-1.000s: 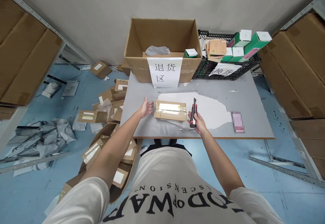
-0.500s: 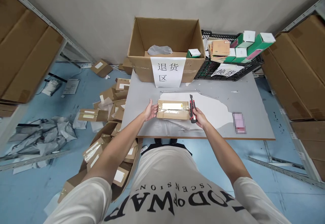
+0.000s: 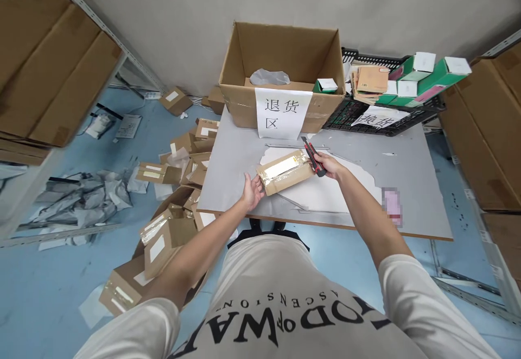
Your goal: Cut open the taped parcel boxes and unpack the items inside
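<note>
- Parcel of oblong brown taped cardboard, one only, slants in front of the big open brown cardboard carton.
- Left hand, fingers loosely open, touches the parcel's near end, seemingly to steady it; no firm grip shows.
- Right hand curls round one black-and-red utility knife at the other end, apparently for control; whether it grips the parcel, can't tell.
- Right of the carton: one black plastic crate, four green-and-white cardboard boxes visible.
</note>
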Demonstrator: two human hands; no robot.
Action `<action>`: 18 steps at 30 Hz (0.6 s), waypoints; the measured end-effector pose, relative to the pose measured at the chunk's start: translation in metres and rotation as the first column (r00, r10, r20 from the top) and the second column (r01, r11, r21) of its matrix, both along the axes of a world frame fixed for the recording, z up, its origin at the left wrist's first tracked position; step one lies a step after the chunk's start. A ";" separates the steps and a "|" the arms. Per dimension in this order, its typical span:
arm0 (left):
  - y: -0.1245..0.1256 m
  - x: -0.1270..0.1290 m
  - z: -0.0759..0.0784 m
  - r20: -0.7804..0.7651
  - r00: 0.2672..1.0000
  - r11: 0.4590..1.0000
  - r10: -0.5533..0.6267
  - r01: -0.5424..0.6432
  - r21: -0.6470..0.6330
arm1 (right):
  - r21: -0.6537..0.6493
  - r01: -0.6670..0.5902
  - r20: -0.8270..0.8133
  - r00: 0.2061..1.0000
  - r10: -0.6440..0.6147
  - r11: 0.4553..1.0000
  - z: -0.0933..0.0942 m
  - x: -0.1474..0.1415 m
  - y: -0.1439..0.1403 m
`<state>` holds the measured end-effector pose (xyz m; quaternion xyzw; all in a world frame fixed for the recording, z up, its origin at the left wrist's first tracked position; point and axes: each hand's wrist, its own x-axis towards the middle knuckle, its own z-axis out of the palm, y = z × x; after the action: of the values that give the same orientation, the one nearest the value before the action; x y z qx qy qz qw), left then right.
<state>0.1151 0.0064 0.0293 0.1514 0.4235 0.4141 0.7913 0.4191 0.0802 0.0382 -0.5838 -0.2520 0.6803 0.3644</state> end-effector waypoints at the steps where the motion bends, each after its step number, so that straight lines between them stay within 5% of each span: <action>1: -0.008 0.006 0.001 0.018 0.998 0.999 0.054 -0.054 -0.007 | -0.009 -0.025 0.013 1.000 0.025 1.000 0.002 -0.001 0.010; 9: -0.052 0.036 0.000 0.130 0.938 0.945 0.320 -0.305 -0.120 | -0.072 -0.210 0.104 0.971 0.217 0.975 0.001 -0.020 0.063; 18: -0.052 0.017 -0.006 0.072 0.964 0.954 0.258 -0.241 -0.180 | -0.073 -0.235 0.069 0.968 0.240 0.969 -0.007 -0.033 0.076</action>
<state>0.1319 -0.0454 0.0236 0.0092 0.4351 0.4800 0.7617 0.3857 0.1563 0.0315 -0.5867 -0.3123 0.7036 0.2513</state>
